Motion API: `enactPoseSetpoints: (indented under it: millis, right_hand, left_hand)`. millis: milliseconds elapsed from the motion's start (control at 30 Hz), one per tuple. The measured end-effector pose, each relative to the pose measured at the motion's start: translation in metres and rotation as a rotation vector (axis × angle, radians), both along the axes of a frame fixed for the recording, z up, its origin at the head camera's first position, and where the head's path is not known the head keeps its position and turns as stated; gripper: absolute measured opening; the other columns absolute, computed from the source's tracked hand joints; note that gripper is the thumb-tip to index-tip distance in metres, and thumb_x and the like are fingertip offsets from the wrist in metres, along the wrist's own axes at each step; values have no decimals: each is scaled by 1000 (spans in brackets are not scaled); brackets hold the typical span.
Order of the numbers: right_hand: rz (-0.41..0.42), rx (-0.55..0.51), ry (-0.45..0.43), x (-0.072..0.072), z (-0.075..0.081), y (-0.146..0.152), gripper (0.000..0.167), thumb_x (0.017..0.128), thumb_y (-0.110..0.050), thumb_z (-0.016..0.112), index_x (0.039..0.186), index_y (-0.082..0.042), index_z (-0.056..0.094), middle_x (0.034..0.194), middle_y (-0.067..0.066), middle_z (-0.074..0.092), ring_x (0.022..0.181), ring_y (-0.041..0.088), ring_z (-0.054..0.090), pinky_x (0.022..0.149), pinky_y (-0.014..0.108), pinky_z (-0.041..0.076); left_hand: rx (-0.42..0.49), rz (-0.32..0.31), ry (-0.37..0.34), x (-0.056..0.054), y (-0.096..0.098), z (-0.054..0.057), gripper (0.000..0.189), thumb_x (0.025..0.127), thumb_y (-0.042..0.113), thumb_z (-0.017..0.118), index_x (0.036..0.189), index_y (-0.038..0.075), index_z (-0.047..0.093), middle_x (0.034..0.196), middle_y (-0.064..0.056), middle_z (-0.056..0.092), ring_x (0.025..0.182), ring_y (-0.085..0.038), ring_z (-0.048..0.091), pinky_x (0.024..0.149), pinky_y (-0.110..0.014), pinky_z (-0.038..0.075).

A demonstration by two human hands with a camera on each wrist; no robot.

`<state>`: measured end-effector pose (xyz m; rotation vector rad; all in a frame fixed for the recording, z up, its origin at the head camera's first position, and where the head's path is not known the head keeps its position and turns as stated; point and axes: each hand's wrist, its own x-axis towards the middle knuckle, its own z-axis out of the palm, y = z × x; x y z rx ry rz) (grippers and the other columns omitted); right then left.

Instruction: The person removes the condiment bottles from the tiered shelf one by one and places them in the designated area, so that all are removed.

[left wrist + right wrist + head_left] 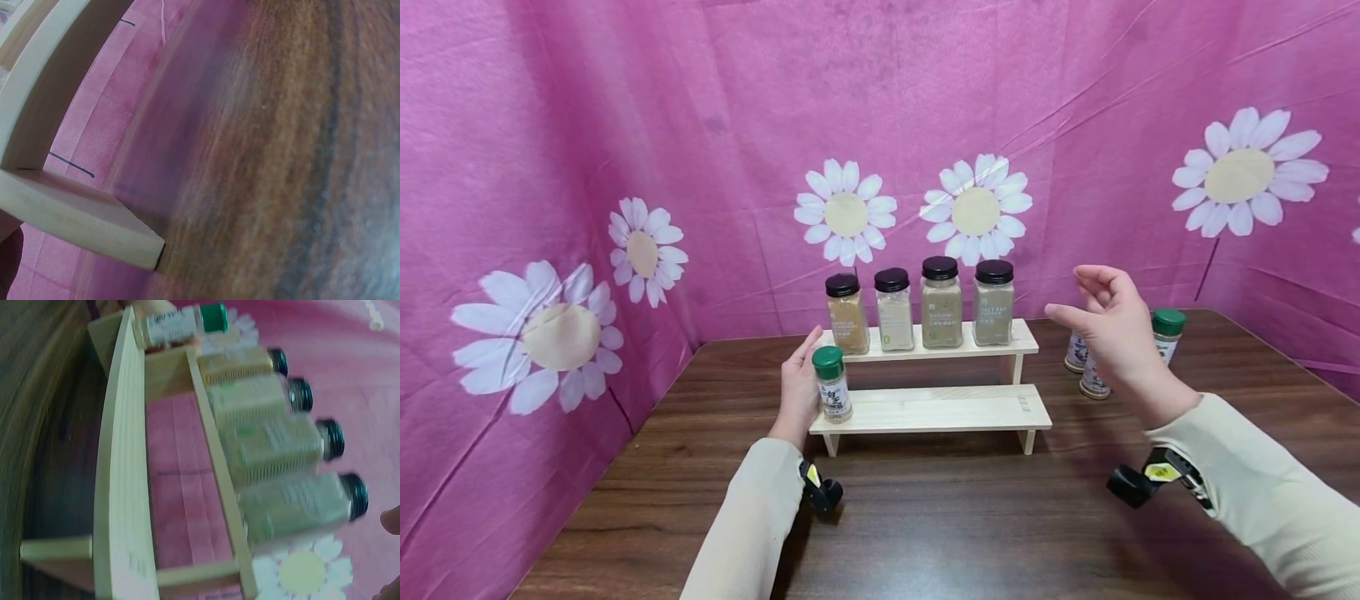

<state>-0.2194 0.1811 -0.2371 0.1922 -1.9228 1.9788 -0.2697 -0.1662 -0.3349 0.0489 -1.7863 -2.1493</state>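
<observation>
A two-tier wooden rack (925,412) stands on the table. At the left end of its lower shelf a green-capped spice bottle (832,387) stands upright. Right behind this bottle, my left hand (793,392) is at the rack's left side, one finger straight up; the bottle hides part of the hand. In the left wrist view a rack leg (87,219) shows with a fingertip (9,262) beside it. My right hand (1112,329) hovers right of the rack, thumb and fingers spread apart with nothing between them. It partly covers a few small bottles, one a green-capped bottle (1167,333).
Across the upper shelf stand several black-capped square jars, from a tan one (847,321) at left to a greenish one (994,308) at right. Behind the dark wooden table (940,517) hangs a pink cloth (737,167) with daisies.
</observation>
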Motion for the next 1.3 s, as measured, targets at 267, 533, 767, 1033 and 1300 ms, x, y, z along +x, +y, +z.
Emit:
enactPoseSetpoints:
  millis: [267, 533, 767, 1033, 1300]
  right_hand:
    - [152, -70, 75, 8, 10, -30, 48, 77, 14, 62, 107, -19, 45, 123, -2, 46, 139, 26, 23, 103, 19, 35]
    - [211, 20, 73, 17, 18, -54, 48, 77, 13, 62, 114, -11, 44, 134, 11, 41, 137, 27, 27, 102, 24, 38]
    - [302, 23, 33, 23, 16, -78, 51, 78, 13, 60, 123, 0, 38, 142, 18, 37, 137, 25, 28, 103, 32, 37]
    - [366, -16, 9, 25, 4, -105, 54, 76, 15, 58, 125, 7, 36, 141, 21, 39, 135, 26, 32, 105, 39, 33]
    - [414, -66, -58, 26, -20, -128, 54, 75, 16, 58, 124, 9, 36, 141, 25, 38, 135, 29, 32, 100, 32, 41]
  left_hand:
    - [4, 2, -20, 0, 0, 1, 37, 98, 13, 42, 134, 9, 49, 144, -7, 40, 132, -18, 34, 110, -34, 31]
    - [15, -5, -3, 0, 0, 1, 37, 98, 12, 42, 134, 8, 49, 144, -8, 40, 131, -17, 36, 109, -34, 32]
    - [-1, 1, -16, 1, -1, 2, 37, 98, 11, 42, 134, 9, 49, 144, -8, 39, 133, -18, 34, 110, -35, 31]
    - [22, -11, -11, 0, 1, 1, 37, 99, 12, 42, 135, 8, 48, 144, -8, 39, 131, -18, 36, 109, -34, 32]
    - [13, 13, -12, 0, 2, 0, 36, 98, 11, 42, 133, 8, 50, 143, -8, 41, 131, -17, 37, 108, -34, 33]
